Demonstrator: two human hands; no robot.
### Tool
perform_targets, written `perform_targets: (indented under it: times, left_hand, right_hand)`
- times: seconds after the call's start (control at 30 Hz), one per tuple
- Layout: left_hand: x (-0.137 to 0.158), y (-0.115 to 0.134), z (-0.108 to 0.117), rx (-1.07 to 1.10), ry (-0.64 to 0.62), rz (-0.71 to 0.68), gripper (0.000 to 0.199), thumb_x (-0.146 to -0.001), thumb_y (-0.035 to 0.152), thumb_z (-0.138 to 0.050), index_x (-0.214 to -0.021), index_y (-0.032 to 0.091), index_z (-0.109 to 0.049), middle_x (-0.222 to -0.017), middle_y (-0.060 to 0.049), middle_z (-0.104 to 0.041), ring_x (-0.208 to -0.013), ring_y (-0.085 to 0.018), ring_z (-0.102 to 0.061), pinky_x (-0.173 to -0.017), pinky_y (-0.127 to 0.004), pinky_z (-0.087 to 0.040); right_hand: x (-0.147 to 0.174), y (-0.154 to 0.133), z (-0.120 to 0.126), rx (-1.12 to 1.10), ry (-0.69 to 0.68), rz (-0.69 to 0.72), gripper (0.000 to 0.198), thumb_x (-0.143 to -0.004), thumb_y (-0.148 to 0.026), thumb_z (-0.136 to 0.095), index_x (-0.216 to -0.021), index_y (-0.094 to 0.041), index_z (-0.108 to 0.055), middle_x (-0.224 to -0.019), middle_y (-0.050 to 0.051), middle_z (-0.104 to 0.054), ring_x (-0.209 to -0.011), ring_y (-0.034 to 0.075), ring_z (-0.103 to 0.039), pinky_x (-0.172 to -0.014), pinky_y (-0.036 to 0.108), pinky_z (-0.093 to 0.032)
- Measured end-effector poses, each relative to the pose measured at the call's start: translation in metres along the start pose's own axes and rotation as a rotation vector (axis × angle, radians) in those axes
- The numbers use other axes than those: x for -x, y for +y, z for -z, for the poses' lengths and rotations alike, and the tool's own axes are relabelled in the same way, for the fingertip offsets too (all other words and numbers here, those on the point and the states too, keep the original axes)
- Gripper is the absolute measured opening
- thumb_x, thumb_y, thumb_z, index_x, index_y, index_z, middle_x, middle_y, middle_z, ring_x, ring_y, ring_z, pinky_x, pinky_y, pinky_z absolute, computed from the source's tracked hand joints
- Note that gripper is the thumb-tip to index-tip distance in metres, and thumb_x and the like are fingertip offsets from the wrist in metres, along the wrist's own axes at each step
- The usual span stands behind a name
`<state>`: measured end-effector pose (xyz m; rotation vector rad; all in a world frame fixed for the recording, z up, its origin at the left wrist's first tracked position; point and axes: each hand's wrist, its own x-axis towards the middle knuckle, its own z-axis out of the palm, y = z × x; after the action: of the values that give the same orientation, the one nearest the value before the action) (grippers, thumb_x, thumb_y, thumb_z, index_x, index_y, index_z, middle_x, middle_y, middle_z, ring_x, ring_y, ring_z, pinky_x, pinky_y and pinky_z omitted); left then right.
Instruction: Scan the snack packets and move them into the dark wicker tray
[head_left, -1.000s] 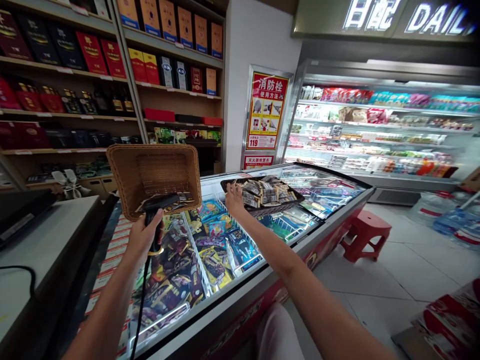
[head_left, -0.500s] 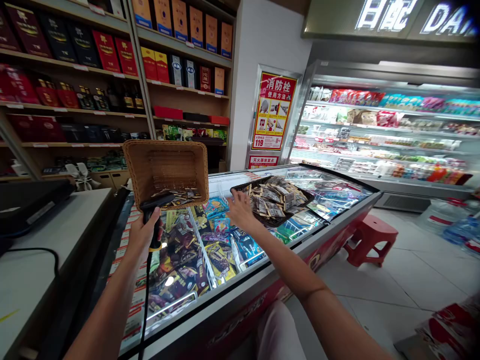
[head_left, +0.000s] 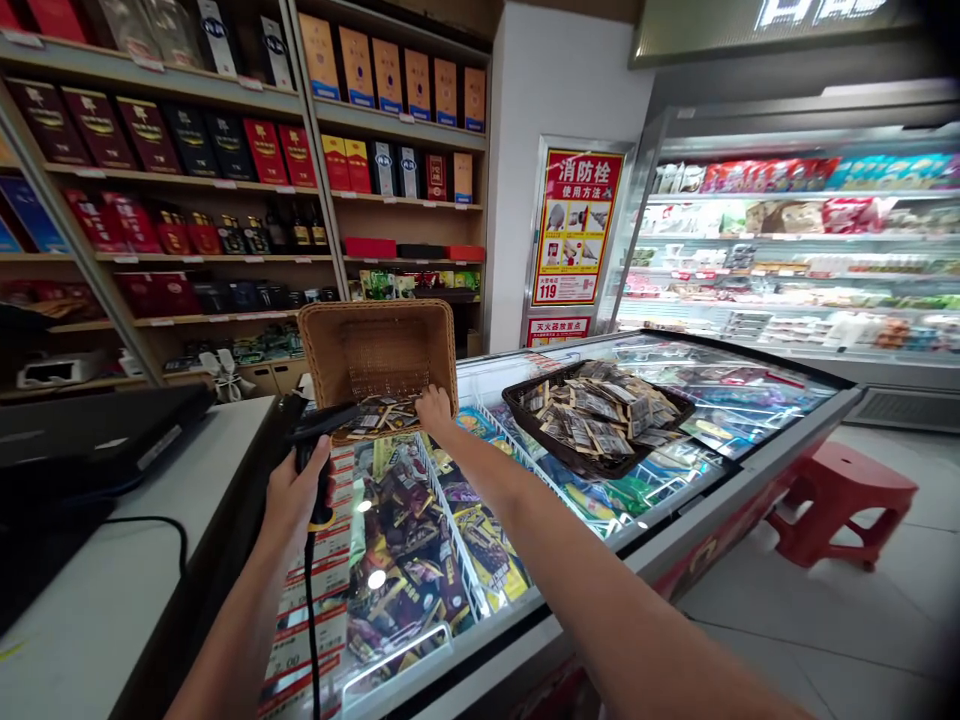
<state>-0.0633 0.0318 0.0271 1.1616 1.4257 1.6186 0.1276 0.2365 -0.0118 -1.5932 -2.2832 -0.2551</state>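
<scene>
My left hand [head_left: 296, 490] is wrapped round the handle of a black handheld barcode scanner [head_left: 321, 428], whose cable hangs down. The scanner's head is in front of the left part of a tan wicker basket [head_left: 367, 345]. That basket leans with its opening toward me, and small packets [head_left: 381, 413] lie along its bottom. At its front right corner is my right hand [head_left: 435, 410], fingers curled inward; what they hold, if anything, is hidden. To the right, a dark woven tray [head_left: 550, 440] is heaped with small flat packets [head_left: 600, 405].
Basket and tray stand on a glass-topped chest freezer [head_left: 409, 560] full of wrapped ice creams. A counter [head_left: 202, 490] with a black device [head_left: 97, 430] flanks it on the left. A red stool [head_left: 847, 490] stands at right. Behind are shelves of boxes [head_left: 195, 140] and an open refrigerated display [head_left: 795, 240].
My right hand has moved left, from beside the dark tray to the wicker basket, and its fingers have curled. The view has shifted left. The scanner stays in my left hand.
</scene>
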Motion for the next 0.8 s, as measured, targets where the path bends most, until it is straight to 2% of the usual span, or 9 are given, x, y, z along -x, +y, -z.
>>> perform_targets:
  times: [0.1,0.2,0.3,0.37,0.43,0.53,0.6,0.8]
  left_hand:
    - [0.008,-0.002,-0.007,-0.01,-0.042,0.012,0.052,-0.07,0.063,-0.078,-0.078,0.018,-0.053,-0.063,0.004,-0.053,-0.046,-0.009,-0.047,-0.039,-0.022,-0.038]
    - [0.015,-0.002,-0.015,-0.008,-0.061,0.018,0.055,-0.069,0.067,-0.077,-0.078,0.018,-0.054,-0.064,0.003,-0.053,-0.047,-0.009,-0.047,-0.039,-0.022,-0.037]
    - [0.021,-0.002,-0.02,-0.02,-0.115,0.034,0.06,-0.067,0.072,-0.077,-0.078,0.019,-0.053,-0.063,0.003,-0.053,-0.045,-0.01,-0.047,-0.039,-0.023,-0.036]
    - [0.028,0.0,-0.023,-0.032,-0.188,0.019,0.061,-0.066,0.074,-0.077,-0.078,0.019,-0.053,-0.063,0.002,-0.054,-0.044,-0.01,-0.046,-0.038,-0.023,-0.035]
    - [0.038,0.006,-0.026,-0.055,-0.298,-0.002,0.059,-0.066,0.071,-0.079,-0.077,0.019,-0.053,-0.063,0.002,-0.054,-0.043,-0.01,-0.046,-0.038,-0.023,-0.034]
    - [0.059,0.018,-0.035,-0.161,-0.487,-0.02,0.053,-0.068,0.065,-0.079,-0.075,0.019,-0.054,-0.057,0.002,-0.053,-0.041,-0.01,-0.044,-0.039,-0.023,-0.033]
    - [0.071,0.026,-0.044,-0.233,-0.572,-0.048,0.052,-0.072,0.067,-0.075,-0.073,0.019,-0.053,-0.051,0.002,-0.05,-0.039,-0.011,-0.043,-0.039,-0.023,-0.032]
    - [0.089,0.034,-0.074,-0.276,-0.647,-0.163,0.05,-0.081,0.067,-0.067,-0.071,0.02,-0.053,-0.05,0.001,-0.05,-0.042,-0.012,-0.043,-0.043,-0.023,-0.035]
  right_hand:
    - [0.015,0.002,0.005,-0.023,0.04,-0.032,0.038,-0.1,-0.006,-0.041,-0.123,-0.01,-0.072,-0.13,0.02,-0.066,-0.123,0.031,-0.058,-0.103,0.043,-0.046]
    - [0.043,0.007,0.013,-0.257,0.103,-0.093,0.044,-0.102,-0.006,-0.037,-0.134,-0.014,-0.065,-0.131,0.016,-0.066,-0.111,0.026,-0.066,-0.094,0.038,-0.05]
    - [0.078,0.018,0.028,-0.632,0.193,-0.084,0.028,-0.1,-0.018,-0.054,-0.123,-0.017,-0.069,-0.121,0.012,-0.07,-0.108,0.022,-0.068,-0.096,0.033,-0.051]
    - [0.102,0.028,0.041,-0.83,0.257,-0.079,0.022,-0.09,-0.028,-0.072,-0.11,-0.017,-0.072,-0.115,0.009,-0.071,-0.104,0.021,-0.068,-0.096,0.032,-0.052]
    - [0.124,0.039,0.057,-0.935,0.332,-0.119,0.021,-0.084,-0.031,-0.077,-0.099,-0.018,-0.072,-0.106,0.008,-0.071,-0.097,0.021,-0.068,-0.094,0.032,-0.053]
    - [0.152,0.058,0.08,-1.017,0.437,-0.187,0.009,-0.087,-0.023,-0.067,-0.094,-0.019,-0.07,-0.104,0.006,-0.071,-0.097,0.019,-0.067,-0.088,0.03,-0.055]
    - [0.167,0.072,0.092,-1.043,0.491,-0.215,0.013,-0.087,-0.018,-0.059,-0.095,-0.02,-0.069,-0.11,0.006,-0.071,-0.101,0.018,-0.066,-0.085,0.027,-0.055]
    - [0.192,0.113,0.106,-1.034,0.558,-0.265,0.022,-0.088,-0.02,-0.056,-0.106,-0.019,-0.068,-0.114,0.007,-0.072,-0.103,0.019,-0.067,-0.09,0.029,-0.053]
